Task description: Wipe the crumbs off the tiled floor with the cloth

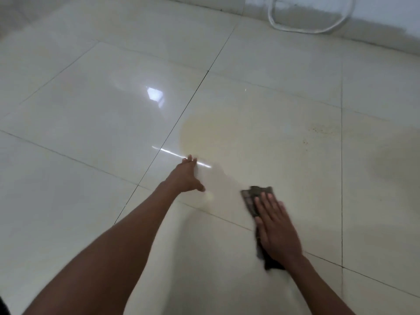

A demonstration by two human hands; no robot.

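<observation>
pressing flat on the dark cloth (pixel 254 198), the right hand (pixel 276 226) lies palm down with fingers spread; its grip is open, not curled around the fabric, only pinning it to the tiled floor (pixel 91 114). part of the cloth pokes out ahead of the fingertips and part trails back under the wrist. to the left of that grip, well apart from it, the left hand (pixel 185 176) is stretched forward with its fingers open and empty, fingertips on or just above the floor; contact cannot be told through the blur.

ahead of the right grip and between the two hands spreads a faint yellowish damp patch (pixel 216 135), which looks like an area the cloth has passed over, though that is a judgement. farther ahead and to the right of the right grip, a scatter of small brown crumbs (pixel 322 130) lies on the tile, well apart from the cloth and untouched. so the job seems under way but unfinished: those crumbs are left to wipe. farthest off, a pale hose loop (pixel 306 26) lies by the wall.
</observation>
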